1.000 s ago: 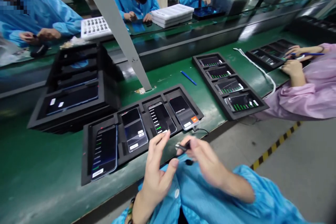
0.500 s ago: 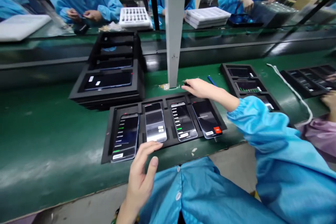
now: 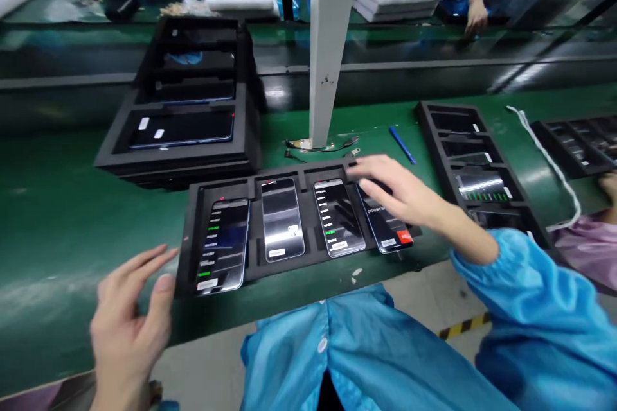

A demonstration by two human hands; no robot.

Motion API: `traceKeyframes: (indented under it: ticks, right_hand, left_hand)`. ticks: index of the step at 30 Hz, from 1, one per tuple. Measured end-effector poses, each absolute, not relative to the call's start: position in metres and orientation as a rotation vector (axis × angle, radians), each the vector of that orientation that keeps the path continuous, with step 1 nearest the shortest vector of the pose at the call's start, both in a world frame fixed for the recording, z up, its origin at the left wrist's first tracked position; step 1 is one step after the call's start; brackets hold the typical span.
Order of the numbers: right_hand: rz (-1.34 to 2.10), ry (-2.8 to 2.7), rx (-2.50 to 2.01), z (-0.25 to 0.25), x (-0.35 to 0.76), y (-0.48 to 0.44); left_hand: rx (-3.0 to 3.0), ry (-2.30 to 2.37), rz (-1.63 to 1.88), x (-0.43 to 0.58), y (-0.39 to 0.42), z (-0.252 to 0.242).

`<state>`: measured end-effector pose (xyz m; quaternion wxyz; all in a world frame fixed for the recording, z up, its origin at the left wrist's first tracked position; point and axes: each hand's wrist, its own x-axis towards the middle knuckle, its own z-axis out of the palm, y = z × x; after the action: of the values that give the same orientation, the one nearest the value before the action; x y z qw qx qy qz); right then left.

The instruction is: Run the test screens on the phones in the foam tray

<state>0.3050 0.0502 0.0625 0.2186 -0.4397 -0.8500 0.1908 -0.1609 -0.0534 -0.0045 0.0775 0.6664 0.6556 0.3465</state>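
Observation:
A black foam tray (image 3: 254, 271) lies before me, with several smartphones face up side by side. The leftmost phone (image 3: 224, 244) and the third phone (image 3: 339, 215) show lists with green lines. Between them lies a phone with a mostly dark, reflective screen (image 3: 283, 218). The rightmost phone (image 3: 393, 234) has a red box on its screen. My right hand (image 3: 398, 192) hovers over this phone's upper part, fingers extended and holding nothing; whether it touches is unclear. Beside the tray's left end is my left hand (image 3: 132, 308), fingers apart and nothing in it.
A stack of black phone trays (image 3: 183, 157) stands at the back left. Thin cables (image 3: 322, 149) lie around the foot of a white post (image 3: 328, 64), near a blue pen (image 3: 402, 145). Another phone tray (image 3: 475, 160) and a white cord (image 3: 544, 160) lie right. Co-workers' hands (image 3: 477, 15) appear opposite.
My left hand has moved left from the second phone to beyond the tray's end. My right hand has come back from the post's foot to the rightmost phone, uncovering the cables.

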Motion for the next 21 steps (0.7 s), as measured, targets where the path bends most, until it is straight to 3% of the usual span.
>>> traceKeyframes:
  ticks: [5, 10, 14, 21]
  right_hand:
    - [0.783, -2.451, -1.176, 0.033, 0.305, -0.003]
    - [0.954, -2.372, -1.135, 0.042, 0.306, -0.021]
    - [0.816, -2.193, -1.279, 0.041, 0.324, -0.019]
    - [0.553, -1.843, -1.67, 0.005, 0.367, -0.016]
  left_hand:
    - [2.223, 1.783, 0.642, -0.168, -0.028, -0.008]
    - [2.169, 1.572, 0.76, -0.177, -0.037, 0.001]
    - [2.034, 1.714, 0.98, -0.185, -0.043, 0.0]
    - [1.722, 2.012, 0.799, -0.191, -0.04, -0.019]
